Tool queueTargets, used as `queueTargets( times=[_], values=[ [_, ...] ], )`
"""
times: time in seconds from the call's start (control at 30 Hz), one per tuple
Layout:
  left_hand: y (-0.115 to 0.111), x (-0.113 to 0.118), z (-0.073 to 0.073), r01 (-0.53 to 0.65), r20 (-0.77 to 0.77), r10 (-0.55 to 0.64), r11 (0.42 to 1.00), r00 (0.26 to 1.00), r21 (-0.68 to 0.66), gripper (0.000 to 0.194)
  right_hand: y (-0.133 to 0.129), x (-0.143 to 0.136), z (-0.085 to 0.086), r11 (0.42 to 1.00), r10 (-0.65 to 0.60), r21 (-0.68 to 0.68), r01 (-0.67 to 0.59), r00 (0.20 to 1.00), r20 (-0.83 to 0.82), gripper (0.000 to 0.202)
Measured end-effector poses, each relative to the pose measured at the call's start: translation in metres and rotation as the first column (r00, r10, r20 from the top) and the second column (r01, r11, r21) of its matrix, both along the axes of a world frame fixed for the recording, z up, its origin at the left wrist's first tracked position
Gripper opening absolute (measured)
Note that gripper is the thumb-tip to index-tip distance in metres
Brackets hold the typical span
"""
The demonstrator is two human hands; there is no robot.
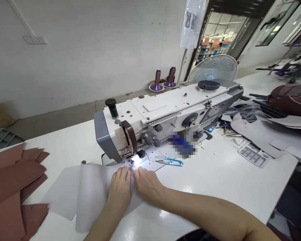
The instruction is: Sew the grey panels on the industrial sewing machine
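A pale grey sheet of material (92,194) lies partly curled on the table, its edge at the needle area of a white and grey sewing machine (160,103). My left hand (121,185) presses on the sheet just in front of the lit presser foot (130,162), fingers close together. Beside it, nearly touching, my right hand (146,184) has its fingers bent and gripping the sheet's edge near the foot. Blue-handled thread snips (172,162) rest to the right of my hands.
Reddish-brown pieces (10,187) are piled at the left. Two thread cones (158,80) and a fan (214,68) stand behind the machine. Grey pieces (258,134), a clear plastic tray (253,155) and a brown bundle (291,100) lie at the right.
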State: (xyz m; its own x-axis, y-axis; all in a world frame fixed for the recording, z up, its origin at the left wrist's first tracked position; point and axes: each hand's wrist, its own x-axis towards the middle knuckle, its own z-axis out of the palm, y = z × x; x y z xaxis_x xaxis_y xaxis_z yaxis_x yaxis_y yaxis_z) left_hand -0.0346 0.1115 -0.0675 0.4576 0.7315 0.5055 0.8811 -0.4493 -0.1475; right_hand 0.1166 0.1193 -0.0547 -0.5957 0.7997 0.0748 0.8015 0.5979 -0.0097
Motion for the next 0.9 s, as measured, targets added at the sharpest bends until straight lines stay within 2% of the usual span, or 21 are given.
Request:
queueTargets(
  times=[0.07,0.17,0.3,0.6,0.77,0.9],
  values=[
    [0.002,-0.004,-0.005,0.075,0.085,-0.075,0.997,0.994,-0.001,0.034,0.001,0.001,-0.005,1.000,0.005,-0.005,-0.005,1.000,-0.012,0.019],
    [0.004,-0.007,-0.005,0.108,0.140,-0.098,0.992,0.985,-0.068,0.042,0.004,0.004,-0.007,1.000,0.004,-0.026,-0.004,1.000,-0.009,0.020],
    [0.005,-0.008,-0.001,0.110,0.105,-0.097,0.986,0.990,-0.125,0.056,0.005,0.005,-0.007,0.999,0.033,-0.020,-0.033,0.999,-0.002,0.026],
    [0.003,-0.009,0.000,0.117,0.133,-0.102,0.986,0.986,-0.116,0.049,0.005,0.004,-0.001,0.997,-0.001,-0.079,-0.002,0.999,-0.039,0.026],
    [0.005,-0.010,0.000,0.125,0.081,-0.117,0.986,0.990,-0.113,0.050,0.012,0.003,0.002,0.981,-0.094,-0.174,0.080,0.993,-0.072,0.015],
    [0.003,-0.009,0.001,0.108,0.036,-0.104,0.984,0.994,-0.140,0.051,0.013,0.002,0.002,0.980,-0.094,-0.187,0.070,0.988,-0.122,0.015]
  ],
)
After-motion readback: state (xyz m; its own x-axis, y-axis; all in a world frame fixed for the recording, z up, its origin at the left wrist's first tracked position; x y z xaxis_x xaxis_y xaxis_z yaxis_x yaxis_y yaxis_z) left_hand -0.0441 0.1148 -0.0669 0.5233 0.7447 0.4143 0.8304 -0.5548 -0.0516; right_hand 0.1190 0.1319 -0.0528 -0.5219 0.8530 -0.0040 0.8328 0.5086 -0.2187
